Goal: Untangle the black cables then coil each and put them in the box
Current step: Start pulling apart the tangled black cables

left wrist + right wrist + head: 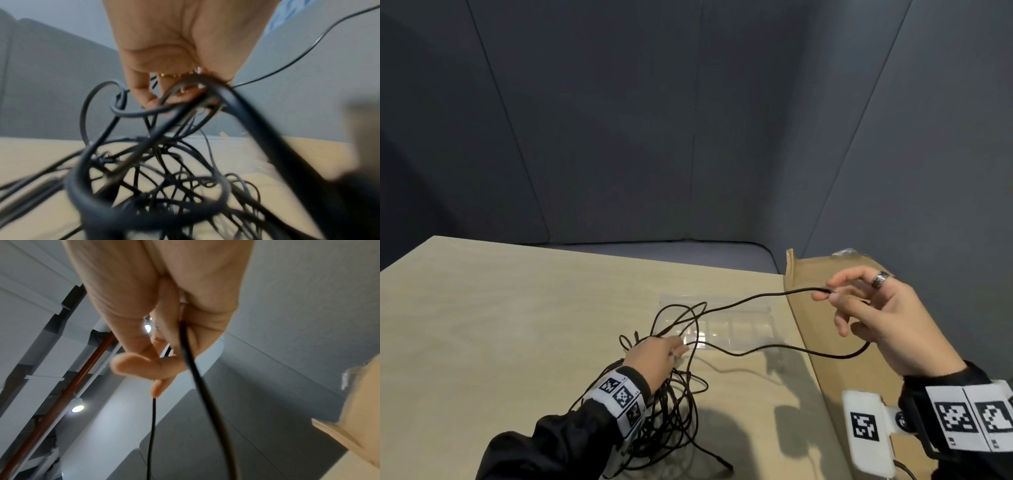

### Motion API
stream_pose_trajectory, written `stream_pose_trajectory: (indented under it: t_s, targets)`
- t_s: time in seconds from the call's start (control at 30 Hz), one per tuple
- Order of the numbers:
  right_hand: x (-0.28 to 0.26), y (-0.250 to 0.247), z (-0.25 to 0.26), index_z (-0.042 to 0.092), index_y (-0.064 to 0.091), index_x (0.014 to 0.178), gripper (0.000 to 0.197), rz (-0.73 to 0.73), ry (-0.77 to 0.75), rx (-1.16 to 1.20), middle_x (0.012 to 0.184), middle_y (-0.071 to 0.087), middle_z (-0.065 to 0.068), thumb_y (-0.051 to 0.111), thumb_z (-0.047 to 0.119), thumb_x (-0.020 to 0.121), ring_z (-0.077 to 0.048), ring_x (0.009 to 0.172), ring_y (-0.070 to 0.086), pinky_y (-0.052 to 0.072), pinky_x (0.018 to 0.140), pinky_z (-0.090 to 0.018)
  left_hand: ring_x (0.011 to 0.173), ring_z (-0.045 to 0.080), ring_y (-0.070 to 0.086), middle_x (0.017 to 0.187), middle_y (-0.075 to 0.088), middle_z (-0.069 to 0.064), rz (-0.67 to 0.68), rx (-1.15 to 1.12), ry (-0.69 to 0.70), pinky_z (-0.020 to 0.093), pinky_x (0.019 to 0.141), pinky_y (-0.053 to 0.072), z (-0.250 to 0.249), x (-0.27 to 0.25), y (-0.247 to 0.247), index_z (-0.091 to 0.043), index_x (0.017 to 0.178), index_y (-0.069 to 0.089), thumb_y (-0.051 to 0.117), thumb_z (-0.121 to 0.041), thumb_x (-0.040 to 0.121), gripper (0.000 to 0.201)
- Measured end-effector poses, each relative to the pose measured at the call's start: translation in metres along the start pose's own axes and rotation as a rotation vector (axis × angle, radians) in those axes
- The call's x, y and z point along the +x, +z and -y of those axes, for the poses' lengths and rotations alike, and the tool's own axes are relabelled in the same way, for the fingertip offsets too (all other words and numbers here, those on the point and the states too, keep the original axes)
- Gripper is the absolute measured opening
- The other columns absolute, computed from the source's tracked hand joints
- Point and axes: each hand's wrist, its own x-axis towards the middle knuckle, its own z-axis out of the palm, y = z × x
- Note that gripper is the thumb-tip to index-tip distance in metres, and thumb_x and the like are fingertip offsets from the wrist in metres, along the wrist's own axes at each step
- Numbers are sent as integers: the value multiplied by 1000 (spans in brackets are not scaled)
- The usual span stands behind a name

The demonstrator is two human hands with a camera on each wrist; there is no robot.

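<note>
A tangle of black cables (671, 407) lies on the wooden table (500, 325) near its front. My left hand (654, 356) is over the tangle, fingers curled round several strands (191, 100) and lifting them. One cable (743, 301) runs from there up to my right hand (869, 315), which pinches it between thumb and fingertips above the cardboard box (822, 329). A second stretch (808, 353) loops back under the right palm toward the tangle. In the right wrist view the cable (197, 378) passes through the curled fingers (144, 363).
A clear plastic tray (732, 325) lies flat on the table behind the tangle. The open cardboard box stands at the table's right edge, its flap (791, 267) raised. Grey padded panels (688, 137) wall in the table at the back and sides.
</note>
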Motion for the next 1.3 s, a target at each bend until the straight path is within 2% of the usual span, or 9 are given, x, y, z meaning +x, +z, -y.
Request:
stream_pose_trajectory:
  t_s: [0.17, 0.27, 0.43, 0.5, 0.7, 0.8, 0.9, 1.07, 1.3]
  targets:
    - [-8, 13, -32, 40, 62, 92, 33, -154, -43, -8, 115, 56, -5, 72, 55, 64, 0, 83, 57, 50, 57, -16, 47, 9, 38, 50, 43, -9, 100, -637, 151, 28, 56, 35, -31, -23, -43, -22, 65, 53, 43, -36, 96, 35]
    - [-23, 49, -55, 44, 62, 94, 51, 117, -76, -113, 130, 39, 7, 70, 73, 53, -1, 96, 56, 49, 68, -12, 44, 12, 34, 43, 41, -6, 96, -1044, 286, 20, 52, 34, -64, -37, -86, -14, 69, 56, 42, -36, 88, 32]
    - [-29, 122, -70, 56, 55, 92, 19, 537, -17, -181, 122, 40, 10, 63, 50, 76, 1, 110, 47, 43, 102, -26, 50, 12, 44, 57, 58, -1, 297, -1088, 415, 27, 52, 34, -93, -51, -102, -13, 87, 64, 41, -37, 90, 33]
    - [-22, 127, -76, 45, 59, 77, 12, 445, -24, -221, 111, 53, -1, 53, 39, 86, -10, 105, 56, 45, 100, -35, 52, 14, 45, 64, 62, 3, 263, -1067, 382, 26, 51, 33, -86, -50, -99, -16, 95, 67, 42, -41, 89, 35]
    - [-8, 99, -52, 15, 63, 74, 31, 181, -115, -134, 86, 67, -11, 43, 21, 96, 1, 62, 60, 39, 49, -6, 66, 6, 48, 69, 52, -12, -441, -648, 136, 31, 68, 42, -11, -28, -53, -27, 75, 56, 49, -77, 66, 51]
    - [-4, 90, -37, 16, 61, 74, 30, 133, -160, -2, 85, 69, -8, 41, 27, 93, -19, 79, 67, 37, 40, -13, 114, 12, 46, 125, 42, -10, -22, -120, 33, 42, 100, 38, 11, -29, -8, -46, 117, 42, 58, -78, 56, 71]
    - [-2, 77, -16, 22, 57, 70, 29, 73, -190, 116, 91, 71, -4, 40, 36, 89, -23, 88, 70, 37, 36, -17, 125, 18, 42, 139, 31, -6, 232, 7, -88, 44, 105, 34, 26, -28, 23, -48, 131, 25, 68, -67, 57, 88]
    - [-1, 34, 19, 16, 45, 76, 29, -138, -273, 331, 71, 63, -2, 36, 38, 93, -23, 66, 70, 58, 60, -29, 87, 16, 60, 96, 63, -7, 313, -169, -161, 32, 85, 49, 43, -29, 38, -46, 111, 36, 66, -51, 55, 63]
    - [-1, -42, 24, 26, 45, 73, 34, -434, -255, 268, 63, 50, 9, 37, 53, 94, -7, 39, 48, 46, 37, -21, 57, 4, 49, 65, 56, -9, 139, -332, -139, 13, 54, 38, 47, -26, 25, -42, 93, 50, 73, -22, 64, 42]
